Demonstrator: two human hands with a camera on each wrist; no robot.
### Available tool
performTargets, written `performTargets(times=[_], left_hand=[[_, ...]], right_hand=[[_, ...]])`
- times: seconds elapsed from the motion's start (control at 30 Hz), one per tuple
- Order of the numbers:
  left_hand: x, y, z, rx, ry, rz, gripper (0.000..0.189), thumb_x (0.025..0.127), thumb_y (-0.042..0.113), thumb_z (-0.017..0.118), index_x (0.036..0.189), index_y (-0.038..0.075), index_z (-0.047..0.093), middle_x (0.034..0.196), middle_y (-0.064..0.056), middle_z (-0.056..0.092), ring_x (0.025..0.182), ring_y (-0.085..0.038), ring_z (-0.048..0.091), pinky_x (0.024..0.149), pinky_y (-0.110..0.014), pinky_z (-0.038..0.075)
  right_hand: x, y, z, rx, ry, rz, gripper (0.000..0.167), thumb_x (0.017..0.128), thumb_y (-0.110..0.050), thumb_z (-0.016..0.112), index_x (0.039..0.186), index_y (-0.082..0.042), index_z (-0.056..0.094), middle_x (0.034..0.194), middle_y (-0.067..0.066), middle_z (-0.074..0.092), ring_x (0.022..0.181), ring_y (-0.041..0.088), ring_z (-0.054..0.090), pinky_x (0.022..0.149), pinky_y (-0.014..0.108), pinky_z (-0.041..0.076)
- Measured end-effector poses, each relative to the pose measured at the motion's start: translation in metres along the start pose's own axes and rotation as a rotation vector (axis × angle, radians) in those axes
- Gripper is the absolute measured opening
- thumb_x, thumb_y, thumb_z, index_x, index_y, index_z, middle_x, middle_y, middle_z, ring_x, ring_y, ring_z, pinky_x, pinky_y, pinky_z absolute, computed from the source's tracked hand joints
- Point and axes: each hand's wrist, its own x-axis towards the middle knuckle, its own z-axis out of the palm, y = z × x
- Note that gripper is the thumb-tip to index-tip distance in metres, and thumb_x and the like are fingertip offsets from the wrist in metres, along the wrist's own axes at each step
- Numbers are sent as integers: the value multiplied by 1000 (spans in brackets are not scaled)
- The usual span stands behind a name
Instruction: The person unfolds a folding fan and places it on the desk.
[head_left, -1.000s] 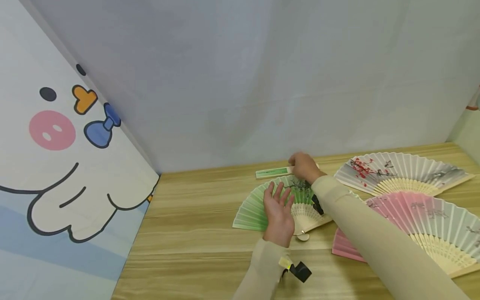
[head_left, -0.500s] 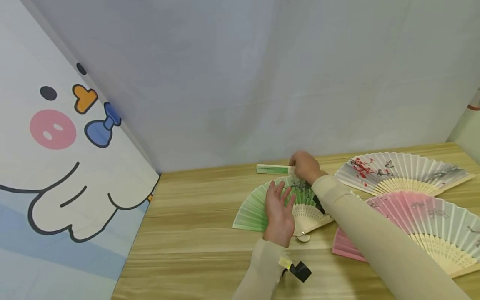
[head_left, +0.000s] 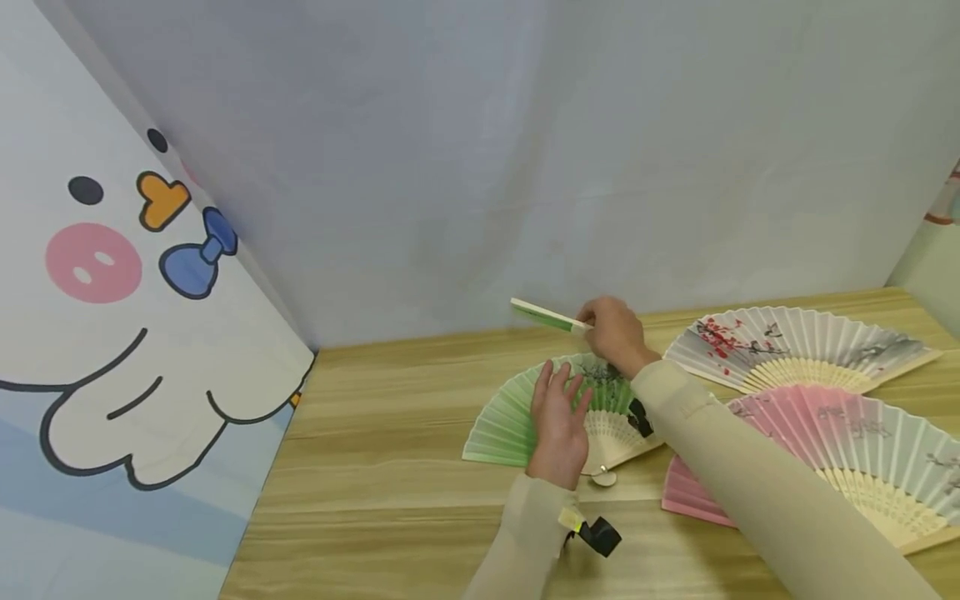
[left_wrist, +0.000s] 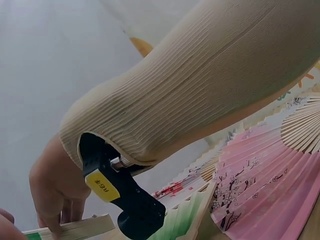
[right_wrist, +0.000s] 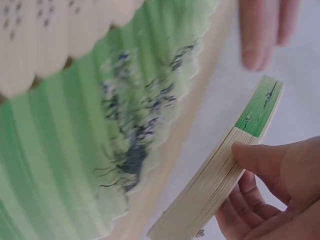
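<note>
My right hand pinches a folded green hand fan between thumb and fingers. In the head view the fan's far end tilts up in front of the backdrop. The right wrist view shows its stacked wooden ribs and green pleated edge, the thumb lying on the ribs. Below, a spread green fan with a dark branch print lies on the table. Over this fan my left hand is held palm up, fingers extended, holding nothing. Its fingertips show at the top of the right wrist view.
To the right lie a spread white and grey fan with red blossoms and a spread pink and pale green fan. A grey cloth backdrop rises behind the wooden table; a cartoon-printed panel stands at left.
The folded fan was lying level on the table behind the green fan; my right hand has raised it, its left end tilting upward. My left hand has barely moved.
</note>
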Motion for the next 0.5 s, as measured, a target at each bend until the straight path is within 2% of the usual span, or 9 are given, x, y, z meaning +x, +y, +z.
performTargets(times=[0.13, 0.23, 0.37, 0.5], left_hand=[[3, -1, 3, 3, 1, 9, 63, 108, 11, 55, 164, 0, 28, 160, -31, 39, 147, -44, 43, 119, -51, 43], [6, -1, 4, 1, 7, 17, 63, 107, 11, 56, 163, -1, 29, 157, -33, 40, 143, -43, 47, 118, -51, 44], [10, -1, 5, -5, 22, 9, 62, 108, 12, 58, 163, 0, 32, 148, -29, 47, 120, -28, 59, 106, -41, 53], [12, 2, 6, -4, 20, 4, 60, 109, 15, 57, 163, 2, 34, 147, -21, 50, 105, -17, 60, 93, -29, 55]], right_hand=[[-8, -8, -5, 35, -2, 2, 19, 96, 5, 66, 113, 4, 75, 106, 23, 74, 81, 32, 69, 65, 41, 57], [-15, -15, -8, 51, -4, -1, 19, 96, 4, 68, 114, 5, 74, 105, 22, 74, 82, 32, 69, 66, 42, 57], [-24, -27, -11, 63, -18, -2, 20, 97, 3, 70, 117, 5, 74, 109, 22, 74, 93, 36, 71, 77, 47, 59], [-32, -37, -15, 90, -26, -30, 21, 94, 3, 72, 115, 5, 75, 105, 20, 75, 94, 34, 72, 79, 45, 59]])
